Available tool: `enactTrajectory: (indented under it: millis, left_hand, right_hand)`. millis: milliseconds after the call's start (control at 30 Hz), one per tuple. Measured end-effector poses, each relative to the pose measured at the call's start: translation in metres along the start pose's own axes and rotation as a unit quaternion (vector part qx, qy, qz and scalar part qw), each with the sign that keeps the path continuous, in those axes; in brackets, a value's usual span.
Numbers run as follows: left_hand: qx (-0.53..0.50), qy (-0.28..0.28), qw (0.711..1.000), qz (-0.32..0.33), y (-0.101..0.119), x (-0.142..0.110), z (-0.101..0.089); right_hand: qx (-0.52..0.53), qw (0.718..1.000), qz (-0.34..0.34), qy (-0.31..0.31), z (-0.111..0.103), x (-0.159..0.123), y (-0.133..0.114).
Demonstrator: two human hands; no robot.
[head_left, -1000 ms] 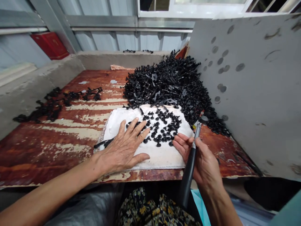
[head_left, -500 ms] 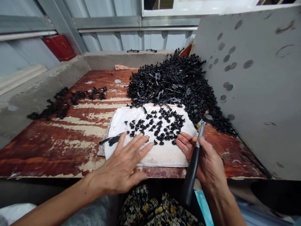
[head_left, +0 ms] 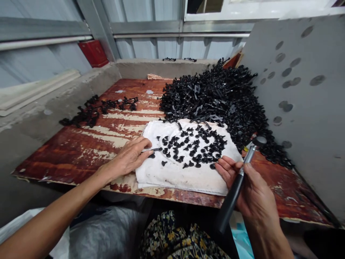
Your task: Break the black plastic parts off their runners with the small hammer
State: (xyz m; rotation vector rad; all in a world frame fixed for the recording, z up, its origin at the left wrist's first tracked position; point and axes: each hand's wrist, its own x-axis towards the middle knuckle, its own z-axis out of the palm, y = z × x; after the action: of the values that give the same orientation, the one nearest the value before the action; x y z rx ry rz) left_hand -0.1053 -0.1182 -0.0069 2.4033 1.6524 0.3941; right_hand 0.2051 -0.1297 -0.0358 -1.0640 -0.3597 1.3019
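The left hand (head_left: pixel 132 155) has slid over to nine o'clock on the white cloth (head_left: pixel 161 178), its thumb and fingers pinched on a thin black strip (head_left: pixel 155 149). I see black studs (head_left: pixel 192 153) scattered mid-cloth, a black heap (head_left: pixel 215 97) at one o'clock. At four, the right hand (head_left: pixel 253 194) loosely curls round a hammer (head_left: pixel 235 190), head toward one.
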Motion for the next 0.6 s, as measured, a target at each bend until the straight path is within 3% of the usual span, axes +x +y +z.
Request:
enactTrajectory:
  millis: [267,400,467,600]
  left_hand:
    - [-0.013,-0.053,0.997,-0.046,-0.001,0.001,-0.004]
    - [-0.113,-0.014,0.987,-0.115,-0.011,0.008,-0.011]
    - [-0.21,-0.003,0.965,-0.157,-0.01,0.012,-0.013]
    - [-0.421,-0.033,0.885,-0.197,0.004,0.02,-0.013]
  right_hand:
    - [-0.02,1.0,-0.013,0.014,0.003,-0.002,0.001]
    - [-0.015,1.0,-0.025,-0.007,-0.001,-0.001,0.004]
    - [-0.015,0.999,-0.027,-0.019,-0.003,0.0,0.004]
    - [-0.017,1.0,-0.017,-0.019,-0.007,0.003,0.004]
